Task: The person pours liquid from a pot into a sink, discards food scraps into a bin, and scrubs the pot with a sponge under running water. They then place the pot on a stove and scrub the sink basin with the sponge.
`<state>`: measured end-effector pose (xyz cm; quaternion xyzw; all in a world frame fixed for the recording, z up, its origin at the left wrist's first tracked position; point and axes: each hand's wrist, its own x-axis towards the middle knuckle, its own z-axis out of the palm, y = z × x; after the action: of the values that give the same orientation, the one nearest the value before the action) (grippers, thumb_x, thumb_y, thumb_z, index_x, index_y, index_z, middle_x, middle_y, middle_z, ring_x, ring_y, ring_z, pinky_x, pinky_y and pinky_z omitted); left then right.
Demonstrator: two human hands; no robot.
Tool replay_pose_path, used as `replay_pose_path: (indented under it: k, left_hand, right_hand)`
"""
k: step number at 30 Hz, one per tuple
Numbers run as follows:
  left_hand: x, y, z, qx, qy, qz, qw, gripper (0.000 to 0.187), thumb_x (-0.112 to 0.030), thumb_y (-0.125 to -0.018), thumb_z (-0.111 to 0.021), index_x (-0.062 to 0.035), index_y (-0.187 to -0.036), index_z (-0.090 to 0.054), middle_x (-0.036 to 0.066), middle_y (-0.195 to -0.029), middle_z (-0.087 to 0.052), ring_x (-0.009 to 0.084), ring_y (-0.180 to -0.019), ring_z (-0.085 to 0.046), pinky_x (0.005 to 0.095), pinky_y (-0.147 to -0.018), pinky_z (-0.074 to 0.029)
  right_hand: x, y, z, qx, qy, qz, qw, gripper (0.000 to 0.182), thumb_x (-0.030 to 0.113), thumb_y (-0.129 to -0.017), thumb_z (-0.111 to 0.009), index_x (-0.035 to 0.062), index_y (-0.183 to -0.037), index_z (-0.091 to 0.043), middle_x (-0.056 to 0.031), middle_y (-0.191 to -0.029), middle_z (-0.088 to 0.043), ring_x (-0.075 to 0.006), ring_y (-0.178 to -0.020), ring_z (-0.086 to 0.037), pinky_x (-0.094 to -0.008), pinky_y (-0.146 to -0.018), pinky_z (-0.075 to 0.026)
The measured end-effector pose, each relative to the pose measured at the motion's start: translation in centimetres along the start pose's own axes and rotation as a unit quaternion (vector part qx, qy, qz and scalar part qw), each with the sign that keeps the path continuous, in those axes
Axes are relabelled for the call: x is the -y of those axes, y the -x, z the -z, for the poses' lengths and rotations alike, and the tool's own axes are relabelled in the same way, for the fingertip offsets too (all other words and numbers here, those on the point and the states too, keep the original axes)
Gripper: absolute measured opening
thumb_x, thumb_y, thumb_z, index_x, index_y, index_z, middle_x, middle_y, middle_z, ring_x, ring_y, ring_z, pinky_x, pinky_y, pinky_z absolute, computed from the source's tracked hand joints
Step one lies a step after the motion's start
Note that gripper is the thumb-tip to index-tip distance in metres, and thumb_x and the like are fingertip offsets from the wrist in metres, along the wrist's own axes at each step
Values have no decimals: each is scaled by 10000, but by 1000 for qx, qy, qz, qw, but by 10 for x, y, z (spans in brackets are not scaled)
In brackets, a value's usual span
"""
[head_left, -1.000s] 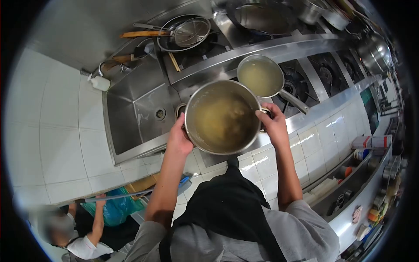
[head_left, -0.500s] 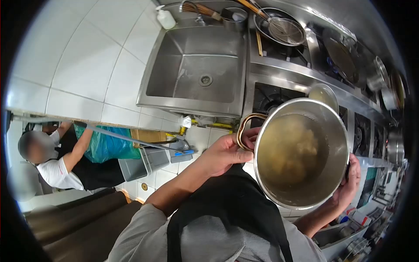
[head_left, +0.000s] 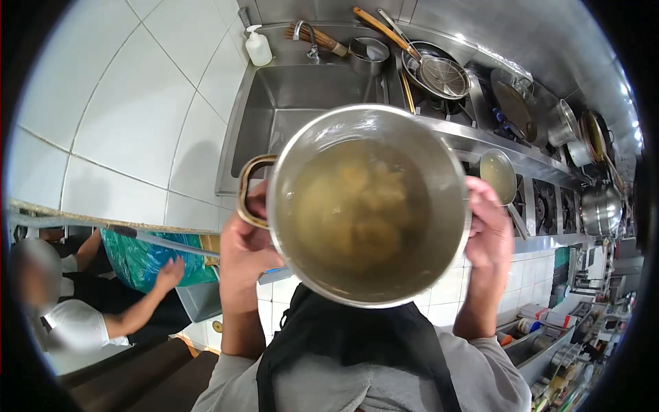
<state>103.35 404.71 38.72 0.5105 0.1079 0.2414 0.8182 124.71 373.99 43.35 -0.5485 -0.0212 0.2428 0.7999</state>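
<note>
A large metal pot (head_left: pixel 439 254) is held up in front of my apron, its mouth facing the camera. Cloudy yellowish liquid with pale lumps (head_left: pixel 357 213) fills its lower part; I cannot make out what the lumps are. My left hand (head_left: pixel 248 244) grips the pot's loop handle (head_left: pixel 245 189) on the left side. Opposite it, my right hand (head_left: pixel 489 223) holds the right side, where the pot wall hides part of the grip. Behind the pot lies the metal sink (head_left: pixel 302 86), partly covered by it.
Right of the sink runs a stove (head_left: pixel 504 144) carrying a small saucepan (head_left: pixel 498 175) and a frying pan with a strainer (head_left: pixel 445 77). A faucet (head_left: pixel 312 44) and a soap bottle (head_left: pixel 258 48) stand behind the sink. At left, a co-worker (head_left: pixel 86 319) reaches near a green plastic bag (head_left: pixel 147 257).
Both hands have carried the pot leftward, from beside the stove to in front of the sink. The co-worker's arm has moved away from the bag, its hand now open.
</note>
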Motion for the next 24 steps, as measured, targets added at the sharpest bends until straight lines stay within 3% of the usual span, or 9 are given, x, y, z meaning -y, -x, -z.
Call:
replay_pose_path:
  k: [1, 4, 5, 6, 12, 17, 20, 24]
  left_hand:
    - [0, 0, 20, -18, -13, -24, 999, 907, -179, -583, -981, 31, -1356, -556, 100, -1293, -656, 213, -1144, -658, 342, -990, -515]
    - [-5, 8, 81, -84, -26, 26, 996, 717, -275, -571, -1019, -48, -1104, -595, 111, -1427, -541, 233, -1262, -554, 407, -1090, -409]
    - [-4, 12, 101, -94, -39, 19, 995, 738, -356, -590, -1010, -59, -1115, -584, 96, -1393, -551, 228, -1246, -554, 402, -1077, -414]
    - [-3, 16, 121, -104, -41, 23, 993, 736, -365, -601, -1005, -58, -1119, -581, 97, -1391, -550, 229, -1248, -553, 402, -1077, -413]
    - [5, 21, 195, -188, -69, 7, 980, 643, -404, -733, -936, -28, -1120, -587, 144, -1431, -535, 262, -1269, -559, 425, -1082, -435]
    - [19, 10, 232, -178, -45, 5, 983, 768, -406, -788, -897, 22, -1331, -563, 158, -1432, -553, 265, -1280, -568, 418, -1083, -460]
    - [28, 0, 234, -194, -47, 2, 980, 732, -394, -836, -861, 39, -1338, -551, 120, -1290, -655, 223, -1164, -647, 382, -1032, -511]
    - [43, -10, 251, -221, -24, 37, 974, 805, -340, -816, -884, 63, -1396, -498, 137, -1380, -598, 248, -1240, -604, 395, -1095, -465]
  right_hand:
    - [-17, -10, -16, 8, -19, -43, 999, 224, 108, -971, -650, 32, -1181, -671, 4, -834, -669, -42, -560, -494, -187, -483, -368]
    - [-79, -38, -56, 32, -69, -151, 986, 197, 103, -950, -699, 61, -1141, -675, -1, -818, -656, -58, -580, -509, -198, -496, -375]
    - [-99, -47, -71, 43, -59, -162, 984, 222, 121, -946, -722, 67, -1153, -665, -2, -833, -654, -56, -586, -510, -205, -490, -357]
    - [-115, -54, -84, 78, -64, -191, 976, 218, 146, -954, -723, 78, -1148, -652, 2, -854, -651, -55, -604, -519, -211, -495, -356]
    - [-202, -87, -139, 70, -42, -315, 945, 194, 183, -956, -724, 110, -1112, -633, 33, -878, -624, -42, -661, -497, -198, -523, -329]
    - [-246, -106, -153, 28, -44, -359, 932, 185, 194, -980, -688, 107, -1128, -619, 45, -855, -598, -25, -613, -419, -175, -510, -314]
    - [-263, -118, -151, 21, -49, -375, 926, 169, 186, -993, -673, 92, -1122, -619, 39, -845, -606, -22, -593, -417, -168, -494, -313]
    - [-269, -136, -150, 8, -47, -414, 909, 164, 197, -973, -694, 128, -1111, -638, 54, -840, -584, -42, -585, -366, -187, -522, -321]
